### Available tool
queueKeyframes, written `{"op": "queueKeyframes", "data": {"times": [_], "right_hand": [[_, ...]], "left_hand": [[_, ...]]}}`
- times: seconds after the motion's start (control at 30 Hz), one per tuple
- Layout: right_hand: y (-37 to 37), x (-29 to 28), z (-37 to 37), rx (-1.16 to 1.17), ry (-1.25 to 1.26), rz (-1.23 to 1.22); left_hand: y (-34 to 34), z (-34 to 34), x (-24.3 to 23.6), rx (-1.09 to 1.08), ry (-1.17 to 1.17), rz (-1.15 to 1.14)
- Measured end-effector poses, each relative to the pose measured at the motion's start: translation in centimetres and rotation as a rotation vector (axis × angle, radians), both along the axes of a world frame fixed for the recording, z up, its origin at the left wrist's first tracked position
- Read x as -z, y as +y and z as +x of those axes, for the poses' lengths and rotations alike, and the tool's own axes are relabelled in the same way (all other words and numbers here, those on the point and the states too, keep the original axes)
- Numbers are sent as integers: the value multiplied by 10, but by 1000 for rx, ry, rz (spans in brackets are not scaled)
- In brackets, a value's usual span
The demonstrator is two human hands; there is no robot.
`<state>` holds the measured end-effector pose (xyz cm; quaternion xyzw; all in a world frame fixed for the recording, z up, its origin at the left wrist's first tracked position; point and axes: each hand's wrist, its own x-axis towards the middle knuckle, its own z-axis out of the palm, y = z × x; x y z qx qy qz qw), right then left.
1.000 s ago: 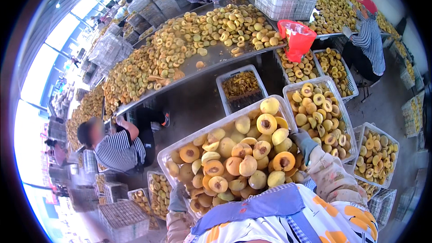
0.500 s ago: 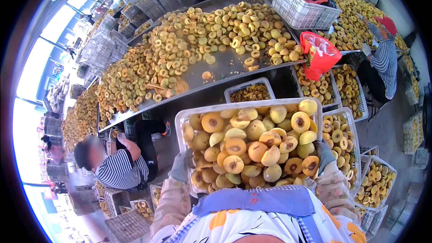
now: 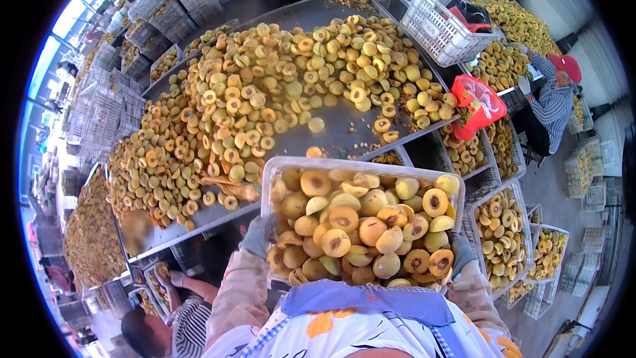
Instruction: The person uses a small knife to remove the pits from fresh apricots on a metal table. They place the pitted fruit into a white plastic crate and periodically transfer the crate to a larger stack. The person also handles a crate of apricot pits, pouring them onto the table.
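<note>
Between my two hands is a pale plastic crate point(image 3: 361, 164), heaped with halved yellow fruit point(image 3: 358, 215) that look like apricots or peaches. Many halves show a brown hollow where the stone sat. My left hand point(image 3: 257, 235), in a grey glove, grips the crate's left end. On its right end, my gloved right hand point(image 3: 463, 252) has hold as well. Some fingers of both hands are hidden by the crate walls. The crate is held in front of my body, close against my blue apron point(image 3: 364, 297), with its far edge overlapping the metal table's near side.
Ahead stands a metal table point(image 3: 295, 134) piled with fruit halves. A red bag point(image 3: 478, 103) hangs at its right corner, near a white crate point(image 3: 440, 30). More filled crates point(image 3: 501, 232) stand at my right. A co-worker point(image 3: 165, 325) sits close at lower left; others sit farther off.
My view has turned and moved nearer the table. The crate, still in both hands, now covers part of the table edge; the seated co-worker at left appears lower in view.
</note>
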<state>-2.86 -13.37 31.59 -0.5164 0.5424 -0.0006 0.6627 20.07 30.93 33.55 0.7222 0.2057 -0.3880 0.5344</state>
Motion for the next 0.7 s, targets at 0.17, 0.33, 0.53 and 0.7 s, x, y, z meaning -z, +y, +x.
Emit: {"op": "queueKeyframes", "data": {"times": [0.17, 0.33, 0.53, 0.7], "right_hand": [[24, 12, 80, -38, -32, 18], [18, 77, 133, -57, -61, 17], [16, 112, 128, -114, 70, 49], [13, 9, 169, -220, -94, 411]], "left_hand": [[48, 42, -2, -304, 149, 22], [96, 49, 42, -430, 165, -9], [91, 72, 42, -486, 68, 167], [92, 75, 47, -474, 49, 322]]}}
